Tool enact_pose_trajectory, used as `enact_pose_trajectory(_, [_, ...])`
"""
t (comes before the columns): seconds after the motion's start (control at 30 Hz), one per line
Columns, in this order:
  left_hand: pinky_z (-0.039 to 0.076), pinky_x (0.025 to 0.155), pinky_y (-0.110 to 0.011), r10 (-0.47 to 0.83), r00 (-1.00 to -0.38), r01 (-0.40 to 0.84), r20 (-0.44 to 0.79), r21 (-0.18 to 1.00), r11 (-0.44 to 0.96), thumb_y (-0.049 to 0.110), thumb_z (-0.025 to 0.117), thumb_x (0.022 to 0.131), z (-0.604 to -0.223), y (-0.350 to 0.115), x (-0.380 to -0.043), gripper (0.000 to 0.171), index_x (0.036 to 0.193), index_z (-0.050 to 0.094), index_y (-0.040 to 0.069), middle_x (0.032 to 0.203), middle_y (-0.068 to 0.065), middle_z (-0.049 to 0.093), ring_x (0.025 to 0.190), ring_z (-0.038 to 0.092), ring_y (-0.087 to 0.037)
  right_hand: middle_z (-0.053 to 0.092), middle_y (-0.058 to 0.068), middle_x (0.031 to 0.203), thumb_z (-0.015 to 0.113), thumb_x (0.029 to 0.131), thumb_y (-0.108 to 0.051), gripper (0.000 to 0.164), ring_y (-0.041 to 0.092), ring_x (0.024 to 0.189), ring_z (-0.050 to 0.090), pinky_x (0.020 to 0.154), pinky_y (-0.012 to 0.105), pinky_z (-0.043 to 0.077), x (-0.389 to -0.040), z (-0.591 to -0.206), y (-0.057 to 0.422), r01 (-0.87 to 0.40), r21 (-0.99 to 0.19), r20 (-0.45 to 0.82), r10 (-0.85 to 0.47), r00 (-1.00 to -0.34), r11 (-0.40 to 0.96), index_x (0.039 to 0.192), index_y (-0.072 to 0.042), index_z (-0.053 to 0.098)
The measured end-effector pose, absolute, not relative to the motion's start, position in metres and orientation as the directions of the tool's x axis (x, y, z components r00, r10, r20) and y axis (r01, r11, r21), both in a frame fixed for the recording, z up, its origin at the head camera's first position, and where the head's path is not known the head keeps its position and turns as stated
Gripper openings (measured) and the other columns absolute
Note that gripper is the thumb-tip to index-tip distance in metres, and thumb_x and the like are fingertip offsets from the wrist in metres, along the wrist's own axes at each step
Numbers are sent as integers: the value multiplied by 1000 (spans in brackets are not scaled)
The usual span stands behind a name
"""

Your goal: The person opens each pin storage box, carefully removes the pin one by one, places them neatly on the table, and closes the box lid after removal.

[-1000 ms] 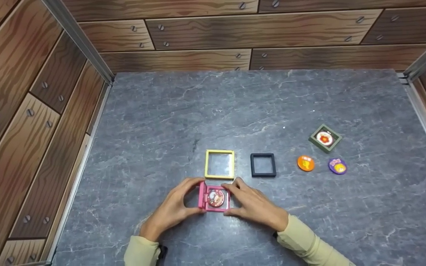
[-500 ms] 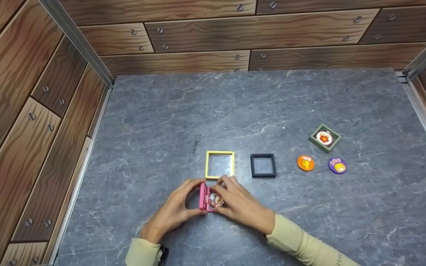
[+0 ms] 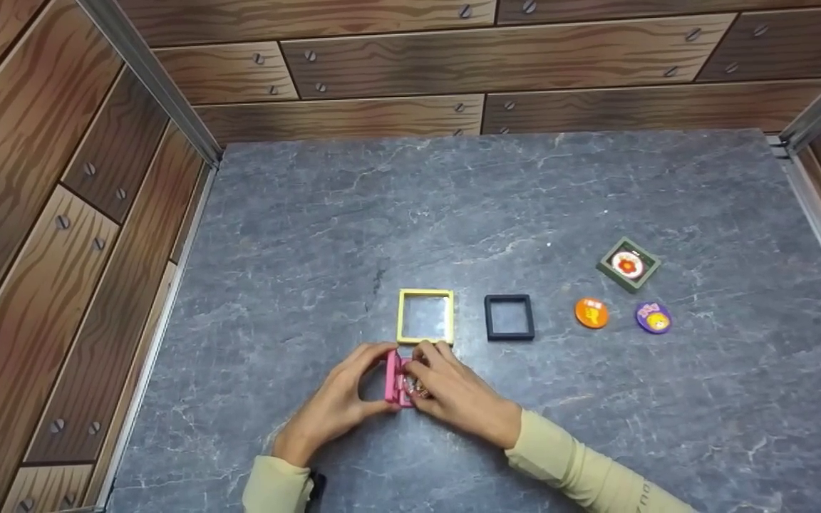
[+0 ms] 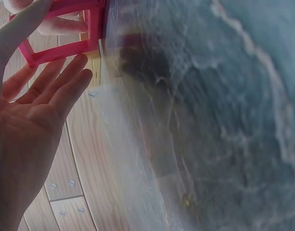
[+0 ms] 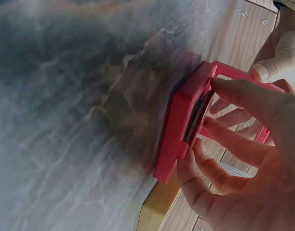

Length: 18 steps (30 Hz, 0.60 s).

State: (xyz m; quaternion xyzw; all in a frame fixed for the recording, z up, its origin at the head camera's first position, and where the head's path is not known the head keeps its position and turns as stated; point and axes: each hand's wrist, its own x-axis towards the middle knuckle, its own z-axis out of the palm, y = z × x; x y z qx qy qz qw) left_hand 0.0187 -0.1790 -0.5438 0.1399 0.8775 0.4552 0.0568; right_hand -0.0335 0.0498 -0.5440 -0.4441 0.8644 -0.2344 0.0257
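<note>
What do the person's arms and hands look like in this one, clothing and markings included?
The left hand and right hand are ungloved. The left sleeve and right sleeve are plain pale yellow, ending near the wrists. A black item shows beside the left cuff; dark lettering, unreadable here, marks the right sleeve.

The pink case (image 5: 176, 122) looked like smooth, hard plastic, and so did the yellow frame (image 3: 401, 317) and the black frame (image 3: 510, 337). In the yellow one was a clear sheet (image 3: 425, 318) with a bright shine. The green box (image 3: 617, 278) looked like duller plastic. The orange badge (image 3: 591, 313) and the purple badge (image 3: 653, 318) looked smooth and a bit glossy. The table top (image 3: 311, 249) looked like smooth stone, the walls (image 3: 510, 53) like wood, the rail (image 3: 147, 78) like dull metal, and the sleeve (image 3: 560, 450) like soft cloth.
</note>
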Motion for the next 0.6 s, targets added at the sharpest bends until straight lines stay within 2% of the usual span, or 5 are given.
enact_pose_trajectory(0.27, [44, 124, -49, 300, -953, 198, 26, 804, 561, 15, 93, 76, -542, -179, 18, 88, 153, 52, 12, 146, -4, 62, 139, 59, -23, 60, 7, 122, 86, 85, -19, 43, 18, 110, 53, 96, 30, 61, -34, -544, 52, -699, -543, 144, -769, -623, 465, 124, -6, 72])
enact_pose_trajectory(0.6, [45, 124, -45, 311, -950, 214, 38, 805, 554, 14, 93, 77, -542, -178, 17, 86, 153, 52, 10, 144, -7, 64, 138, 60, -22, 60, 5, 118, 86, 81, -16, 45, 18, 108, 54, 93, 28, 60, -31, -537, 59, -644, -572, 111, -730, -674, 508, 123, -6, 73])
